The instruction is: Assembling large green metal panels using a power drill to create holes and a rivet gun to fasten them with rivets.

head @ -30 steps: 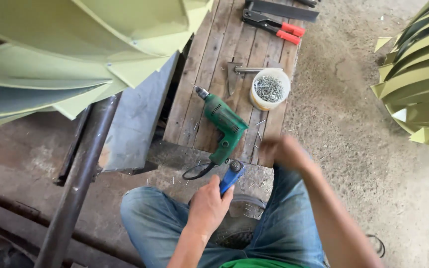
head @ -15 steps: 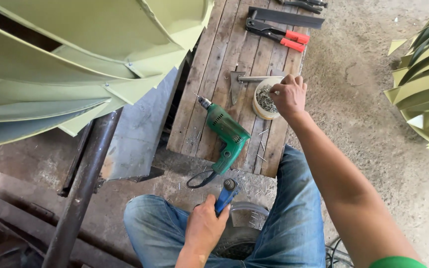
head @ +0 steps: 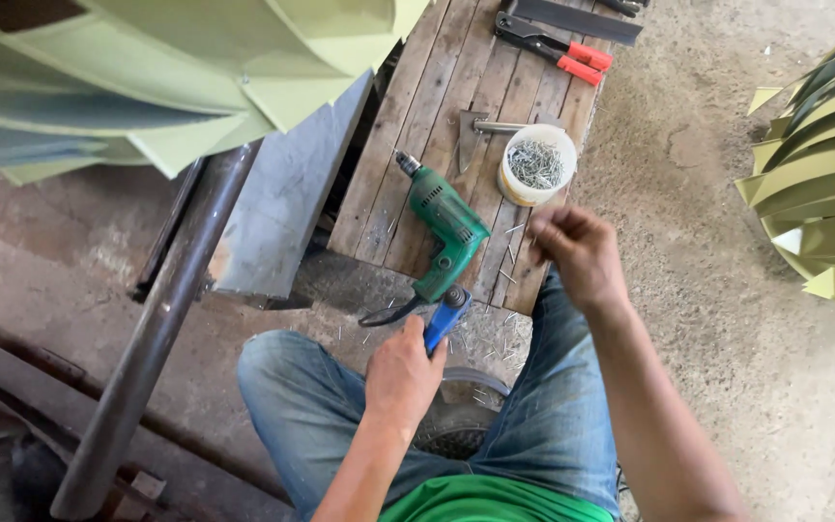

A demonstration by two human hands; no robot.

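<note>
1. My left hand [head: 400, 372] is wrapped around a blue-handled tool [head: 445, 319], which sticks up out of my fist above my left knee, just below the near edge of the wooden pallet [head: 456, 106].
2. My right hand [head: 580, 253] hangs over the near right corner of the pallet with the fingers curled in and the tips pinched together; whether anything is between them is too small for me to tell.
3. Half a second ago that right hand was up at the white tub [head: 536, 164], over its rim; now it has come back toward me and the tub stands fully in view. My left hand has kept its grip on the blue handle and sits in much the same place.
4. The tub stands upright on the pallet, well ahead of my right hand, and holds a heap of small grey nails [head: 533, 162].
5. A few loose nails lie on the planks between the tub and my right hand, and more are scattered on the ground at the pallet's edge.
6. The green drill [head: 444, 227] lies on its side on the pallet, left of the tub, bit pointing away from me, its black cord curling off the near edge close to the blue handle. It has not moved.
7. Red-handled cutters [head: 551, 45] lie at the far end of the pallet.
8. Pale green metal blades [head: 195, 68] fan out at my upper left and more [head: 819, 184] on my right.
</note>
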